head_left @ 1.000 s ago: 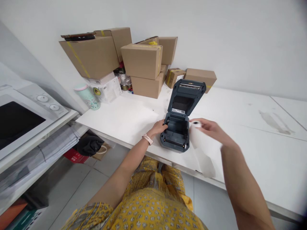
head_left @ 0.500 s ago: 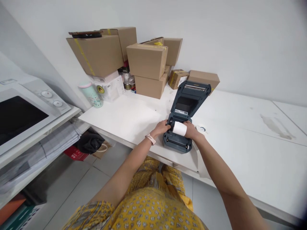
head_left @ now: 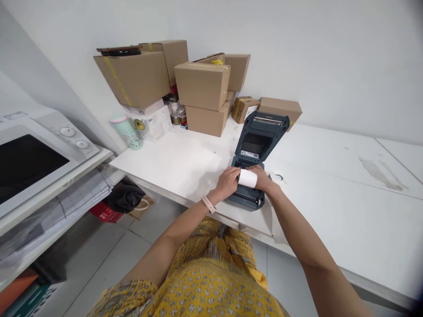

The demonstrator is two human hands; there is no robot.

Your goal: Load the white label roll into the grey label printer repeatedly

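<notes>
A dark grey label printer (head_left: 246,201) stands near the table's front edge with its lid (head_left: 263,134) tipped up and back. Inside its body lies a white paper roll (head_left: 247,178). My left hand (head_left: 228,181) is curled at the roll's left end, over the printer's left side. At the opposite end my right hand (head_left: 261,178) is closed around the roll, with some of its fingers hidden behind the paper. A strip of white backing paper (head_left: 276,220) hangs over the table edge beneath my right forearm.
Cardboard boxes (head_left: 202,86) are stacked at the back against the wall. A mint-green tumbler (head_left: 127,132) stands at the table's left corner, near a white microwave (head_left: 49,149) on a shelf. Right of the printer lies a small white tape roll (head_left: 278,177). The white table (head_left: 330,207) extends rightward.
My left hand has shifted from the printer's left rim inward onto the left end of the paper roll. My right hand stays at the roll's right end.
</notes>
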